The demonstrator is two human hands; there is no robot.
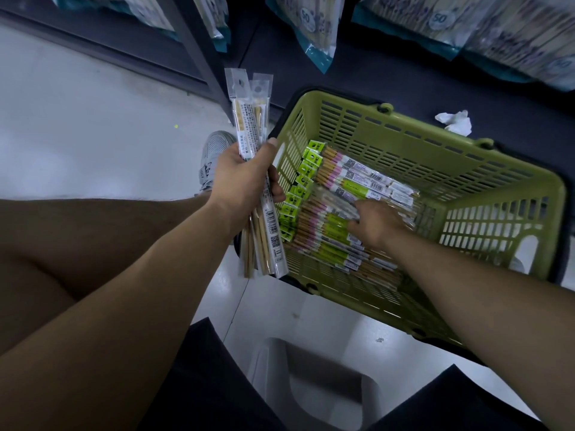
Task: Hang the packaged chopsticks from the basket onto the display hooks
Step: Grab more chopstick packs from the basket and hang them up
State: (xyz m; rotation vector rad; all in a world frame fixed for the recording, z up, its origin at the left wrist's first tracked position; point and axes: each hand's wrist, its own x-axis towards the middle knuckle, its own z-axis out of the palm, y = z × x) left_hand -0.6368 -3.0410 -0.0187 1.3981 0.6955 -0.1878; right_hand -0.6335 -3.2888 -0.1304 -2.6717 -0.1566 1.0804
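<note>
A few clear chopstick packs (258, 169) are gripped upright in the left hand (242, 178), just outside the green basket's (466, 169) near rim; the right hand (373, 222) (blurred, fingers spread) is laid on the packs (329, 219) stacked inside, bare floor (77, 119) lying leftward.

Pale glossy floor (93, 98), dark shelving (199, 57), grey stool (311, 377)

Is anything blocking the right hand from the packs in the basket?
Nothing visible. The right hand is already inside the green basket, fingers on the chopstick packs. The left hand holds its own bundle outside the rim.
</note>
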